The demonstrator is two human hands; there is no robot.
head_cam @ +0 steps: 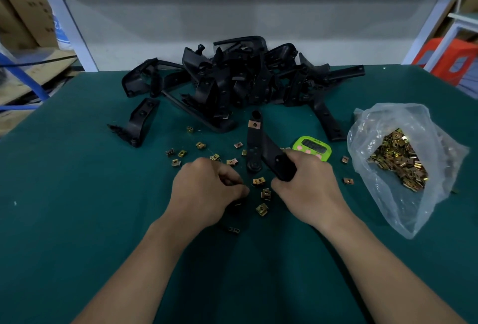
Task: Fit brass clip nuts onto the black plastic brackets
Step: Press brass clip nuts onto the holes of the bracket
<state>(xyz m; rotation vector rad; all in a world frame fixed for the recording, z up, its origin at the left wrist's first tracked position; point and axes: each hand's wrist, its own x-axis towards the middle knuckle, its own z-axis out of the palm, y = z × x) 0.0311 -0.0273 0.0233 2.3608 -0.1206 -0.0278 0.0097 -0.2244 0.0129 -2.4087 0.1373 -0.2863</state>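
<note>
1. Now the right hand [307, 184] grips one limb of a long black plastic bracket [254, 142], fingers curled round it. The bracket's straight limb runs away from the person, towards the heap of black plastic brackets [232, 75].
2. Just left of the bracket's rounded near end sits the left hand [207, 189], fingers curled, thumb and forefinger tips pressed together and aimed at the bracket. Whether they pinch a nut, I cannot tell.
3. Small folded loose brass clip nuts [258, 181] lie on the green felt counter [77, 194] between the two hands, the closest just beside the left fingertips. The left hand is the nearer one for picking up.
4. One square fitted clip nut [254, 124], hole at its centre, already sits near the bracket's far end. The next nut probably belongs nearer the person, pushed on sideways from the left.
5. More nuts fill a clear plastic bag [398, 158] on the right, and a green digital timer [313, 146] lies just beyond the right hand.
</note>
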